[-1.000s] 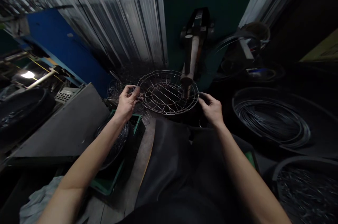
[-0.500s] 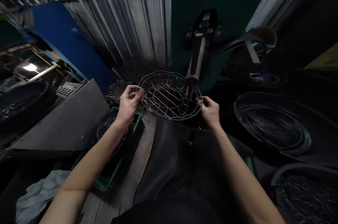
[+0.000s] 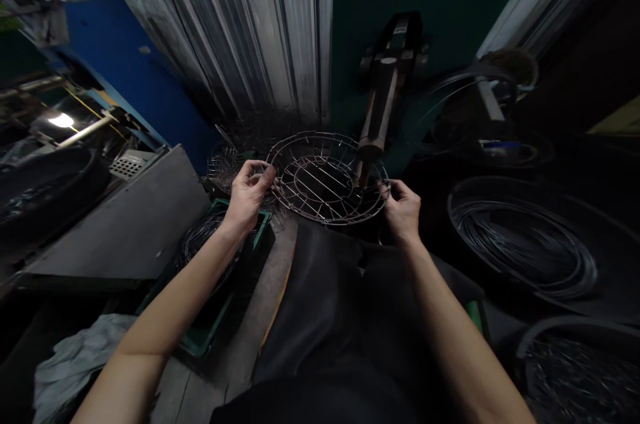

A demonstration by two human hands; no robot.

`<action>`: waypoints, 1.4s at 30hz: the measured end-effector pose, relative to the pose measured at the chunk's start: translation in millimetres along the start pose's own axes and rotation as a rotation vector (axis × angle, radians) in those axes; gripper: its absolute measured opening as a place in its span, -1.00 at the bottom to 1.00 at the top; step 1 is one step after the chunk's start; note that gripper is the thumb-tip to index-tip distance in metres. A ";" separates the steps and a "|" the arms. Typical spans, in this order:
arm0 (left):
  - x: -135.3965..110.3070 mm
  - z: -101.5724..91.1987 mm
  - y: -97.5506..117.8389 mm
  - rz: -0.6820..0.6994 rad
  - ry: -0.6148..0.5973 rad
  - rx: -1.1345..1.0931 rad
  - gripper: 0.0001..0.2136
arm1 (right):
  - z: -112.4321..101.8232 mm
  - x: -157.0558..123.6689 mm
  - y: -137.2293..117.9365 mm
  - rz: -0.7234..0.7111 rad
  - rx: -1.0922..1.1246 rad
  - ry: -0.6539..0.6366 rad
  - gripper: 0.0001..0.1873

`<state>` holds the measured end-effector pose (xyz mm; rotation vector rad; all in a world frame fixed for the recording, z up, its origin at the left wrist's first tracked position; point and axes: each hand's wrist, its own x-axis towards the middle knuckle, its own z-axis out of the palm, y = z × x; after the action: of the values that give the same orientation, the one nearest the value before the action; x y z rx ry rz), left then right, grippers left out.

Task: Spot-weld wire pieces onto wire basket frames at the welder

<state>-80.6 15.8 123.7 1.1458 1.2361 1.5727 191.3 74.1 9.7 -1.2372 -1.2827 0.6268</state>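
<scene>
While two hands [image 3: 325,201] grip, one wire basket [image 3: 327,177] tilts.

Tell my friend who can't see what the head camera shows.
Two hands, left and right, hold a round wire basket by its rim under a green machine's dark rod. Wire coils lie right.

Grey bench [image 3: 125,231]; cloth [image 3: 75,361] on floor

Metal workshop: green welding machine [image 3: 440,17], wire coils [image 3: 525,237], corrugated wall [image 3: 240,31]
</scene>
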 end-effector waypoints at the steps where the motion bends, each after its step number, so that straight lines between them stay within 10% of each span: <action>1: 1.1 0.4 -0.9 0.008 -0.004 0.001 -0.55 | 0.4 1.2 0.2 -0.002 -0.005 0.007 -0.69; 32: 1.3 2.5 -2.0 -0.004 -0.017 0.021 -0.54 | 3.9 9.7 -2.0 -0.002 0.005 0.018 -0.70; 42: 15.9 17.7 42.8 0.175 -0.053 0.171 -0.74 | -74.9 -15.6 -3.9 0.026 -0.149 0.114 -0.59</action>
<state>-70.2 27.1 170.2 1.4290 1.2839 1.5751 256.0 34.5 20.3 -1.3934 -1.2372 0.4786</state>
